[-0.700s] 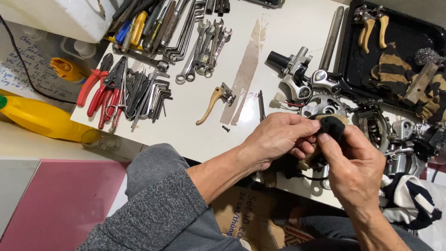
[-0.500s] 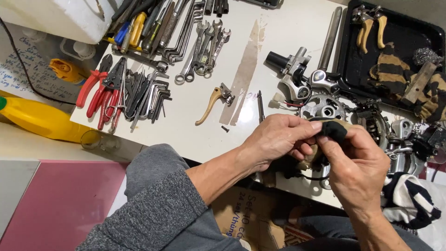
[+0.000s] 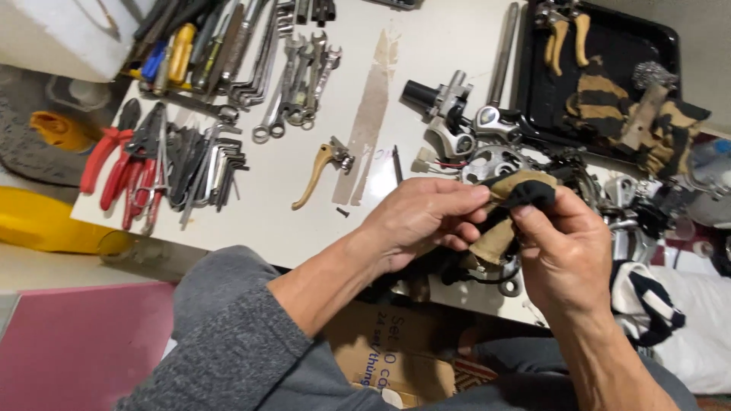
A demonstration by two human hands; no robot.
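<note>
My left hand (image 3: 419,221) and my right hand (image 3: 567,247) meet over the near edge of the white table (image 3: 259,190). Both pinch a tan and black cloth (image 3: 512,199) that is folded between the fingertips. The cloth's tan end hangs down between the hands. A dark metal part (image 3: 487,270) lies just under the hands; what the cloth wraps is hidden. My left arm wears a grey sleeve (image 3: 228,335).
Red pliers (image 3: 122,164), hex keys (image 3: 205,167), wrenches (image 3: 297,76) and screwdrivers (image 3: 175,53) lie at the left. A gold brake lever (image 3: 316,171) lies mid-table. Metal bike parts (image 3: 472,129) and a black tray (image 3: 609,68) with striped rags sit at the right. A cardboard box (image 3: 396,350) is below.
The hands have shifted slightly on the cloth, and more of its tan end now hangs out between them. The camera view has tilted a little.
</note>
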